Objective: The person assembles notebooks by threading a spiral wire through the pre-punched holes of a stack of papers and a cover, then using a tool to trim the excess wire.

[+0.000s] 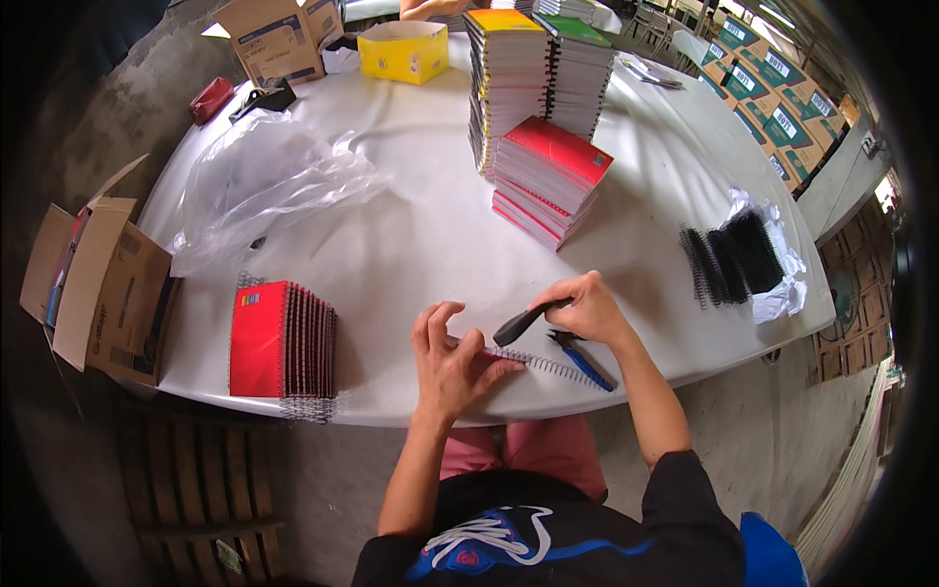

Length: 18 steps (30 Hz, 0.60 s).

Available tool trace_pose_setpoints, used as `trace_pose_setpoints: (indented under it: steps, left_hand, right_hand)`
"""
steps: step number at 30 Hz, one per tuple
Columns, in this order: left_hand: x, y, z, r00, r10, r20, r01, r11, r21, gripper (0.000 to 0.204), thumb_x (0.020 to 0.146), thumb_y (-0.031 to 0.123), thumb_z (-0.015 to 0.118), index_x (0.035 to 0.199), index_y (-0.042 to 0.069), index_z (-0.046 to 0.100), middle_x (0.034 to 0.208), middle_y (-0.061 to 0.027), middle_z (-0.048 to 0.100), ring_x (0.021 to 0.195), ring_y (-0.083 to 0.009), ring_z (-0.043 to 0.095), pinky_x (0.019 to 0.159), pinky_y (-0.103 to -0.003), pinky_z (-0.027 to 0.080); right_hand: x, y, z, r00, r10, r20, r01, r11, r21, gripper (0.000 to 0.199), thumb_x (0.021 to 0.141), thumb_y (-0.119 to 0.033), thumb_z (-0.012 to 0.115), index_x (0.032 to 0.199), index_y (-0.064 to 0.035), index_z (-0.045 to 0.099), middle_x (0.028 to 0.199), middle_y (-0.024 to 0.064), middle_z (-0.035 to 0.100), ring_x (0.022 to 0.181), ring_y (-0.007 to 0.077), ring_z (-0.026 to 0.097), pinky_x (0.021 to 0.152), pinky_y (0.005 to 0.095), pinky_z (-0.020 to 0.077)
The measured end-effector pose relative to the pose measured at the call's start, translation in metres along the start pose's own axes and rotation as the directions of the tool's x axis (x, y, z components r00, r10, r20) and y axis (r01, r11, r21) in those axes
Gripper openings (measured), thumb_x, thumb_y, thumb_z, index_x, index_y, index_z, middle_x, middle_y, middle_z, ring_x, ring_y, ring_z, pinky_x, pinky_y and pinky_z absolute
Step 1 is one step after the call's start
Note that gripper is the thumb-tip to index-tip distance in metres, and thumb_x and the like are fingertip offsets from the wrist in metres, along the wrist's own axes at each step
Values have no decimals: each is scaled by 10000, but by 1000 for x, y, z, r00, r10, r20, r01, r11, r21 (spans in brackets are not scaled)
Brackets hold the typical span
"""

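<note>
My left hand (452, 364) steadies a thin red notebook (489, 354) at the near edge of the table, thumb and fingers gripping it. A wire coil (562, 371) runs along its edge and sticks out loose to the right. My right hand (590, 305) is closed on a black tool (520, 324) with a broad, rounded end. That end sits just over the coil, near my left fingers; whether it touches the wire I cannot tell. Blue-handled pliers (587, 366) lie on the table just right of the coil, below my right hand.
Red notebooks with coils (259, 338) stand at the left. Ahead are a red notebook stack (553, 171) and tall yellow and green-topped stacks (509, 73). Black coils (734, 259) lie right; plastic sheeting (274, 186), an open carton (117, 293) and a yellow box (403, 54) are left.
</note>
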State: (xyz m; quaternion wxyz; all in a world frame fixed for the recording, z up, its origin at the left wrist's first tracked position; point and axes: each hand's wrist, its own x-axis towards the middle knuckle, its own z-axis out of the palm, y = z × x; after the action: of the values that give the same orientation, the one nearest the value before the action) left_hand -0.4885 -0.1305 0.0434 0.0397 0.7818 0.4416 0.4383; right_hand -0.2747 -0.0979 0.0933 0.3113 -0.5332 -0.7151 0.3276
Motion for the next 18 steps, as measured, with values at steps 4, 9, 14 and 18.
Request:
trace_pose_setpoints:
  steps: [4, 9, 14, 18]
  left_hand:
    - [4, 0, -4, 998, -54, -9, 54, 997, -53, 544, 505, 474, 821, 697, 56, 532, 1212, -171, 412, 1126, -364, 386, 871, -468, 385]
    - [-1, -18, -3, 976, -218, -2, 211, 948, -237, 593, 463, 460, 869, 769, 66, 547, 1262, -178, 343, 1121, -338, 386, 833, -428, 417]
    - [-1, -26, 5, 954, -299, -19, 277, 905, -323, 776, 412, 440, 896, 937, 67, 462, 1176, -146, 346, 1053, -286, 416, 759, -386, 448]
    - [-9, -38, 17, 926, -376, -21, 337, 850, -404, 990, 359, 439, 922, 1043, 66, 311, 1104, -133, 343, 1018, -259, 429, 762, -370, 447]
  right_hand:
    - [-9, -6, 6, 945, -283, 163, 214, 914, 345, 301, 625, 68, 627, 873, -67, 733, 702, 85, 687, 648, 76, 614, 611, 243, 484]
    - [-5, -4, 14, 969, -197, 149, 24, 675, 737, 299, 643, 66, 607, 875, -73, 736, 674, 92, 677, 599, 51, 554, 564, 240, 446]
    - [6, 2, 19, 996, -20, 92, -36, 823, 567, 266, 650, 52, 626, 882, -36, 721, 697, 111, 682, 644, 63, 597, 617, 233, 479]
    - [19, -5, 29, 999, -46, 22, 43, 990, 136, 267, 635, 33, 639, 880, -39, 718, 710, 164, 666, 643, 73, 622, 611, 233, 483]
